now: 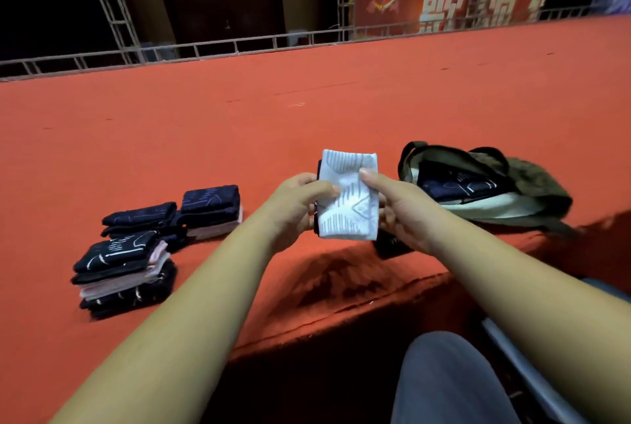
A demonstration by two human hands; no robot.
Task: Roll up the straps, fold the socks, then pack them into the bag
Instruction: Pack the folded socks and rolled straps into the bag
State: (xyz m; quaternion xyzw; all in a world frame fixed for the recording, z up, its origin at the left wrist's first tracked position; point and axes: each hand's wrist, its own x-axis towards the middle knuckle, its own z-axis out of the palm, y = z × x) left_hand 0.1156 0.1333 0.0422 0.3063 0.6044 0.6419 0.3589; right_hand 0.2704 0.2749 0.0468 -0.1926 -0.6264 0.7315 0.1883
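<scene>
You have the folded white sock [348,198] pinched between both hands, held up off the red carpet [307,116] with its patterned face turned towards you. Your left hand [297,208] grips its left edge, thumb [324,189] pressed flat across the front and the other fingers curled out of sight behind. Your right hand [399,212] grips the right edge the same way, its thumb [372,176] lying a little higher on the front than the left one. A dark edge shows along the left side of the sock behind your left thumb; you cannot tell from here whether that is a second piece held with it. To the right of your grip, near your right hand, the olive bag [532,184] lies open on the carpet, with dark folded socks [457,184] already inside against a pale lining. Just below your right hand, a small dark item [389,247] sits at the carpet's edge, mostly hidden by your wrist. Well to the left of your grip are the piles of folded socks: one dark and pink pile [211,208] nearest your left hand, a low dark pile [140,217] further left, touching it, and a taller pile [123,270] of dark and pink pairs below that. Your knee [444,379] shows beneath your right forearm.
</scene>
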